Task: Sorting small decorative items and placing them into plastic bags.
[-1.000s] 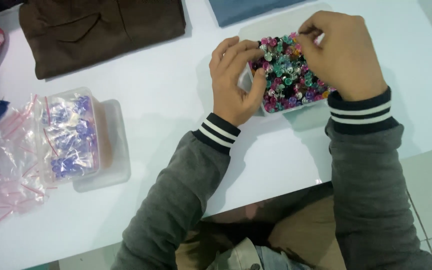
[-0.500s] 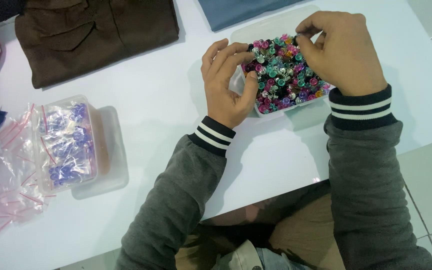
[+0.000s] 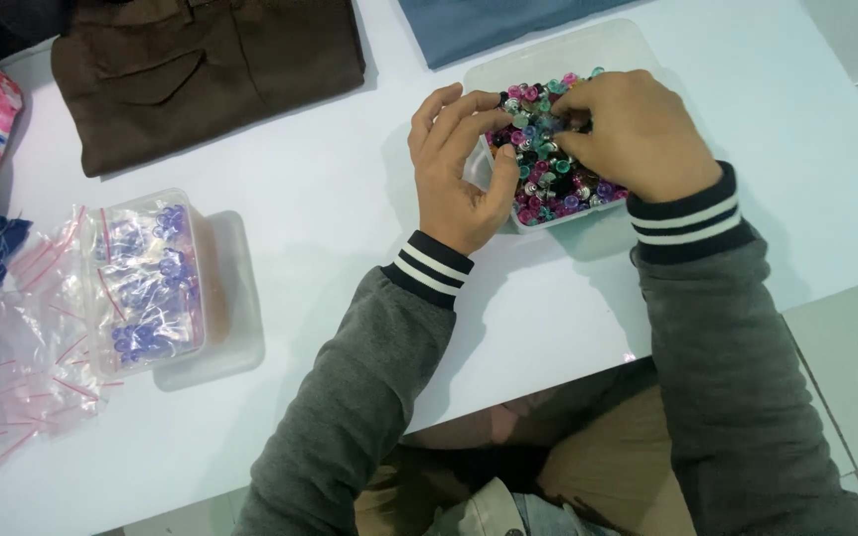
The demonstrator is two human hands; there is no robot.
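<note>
Clear box (image 3: 588,48) of small coloured beads (image 3: 548,179) on white tabletop (image 3: 330,199). Left hand (image 3: 459,169) steadies box edge, fingers spread. Right hand (image 3: 638,129) fingers pinched among beads; whether bead is held, cannot tell. Risk: nudged box slides, beads spill, scatter.

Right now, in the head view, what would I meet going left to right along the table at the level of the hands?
Pile of small zip bags → clear box of purple pieces → left hand → clear box of mixed coloured beads → right hand.
</note>
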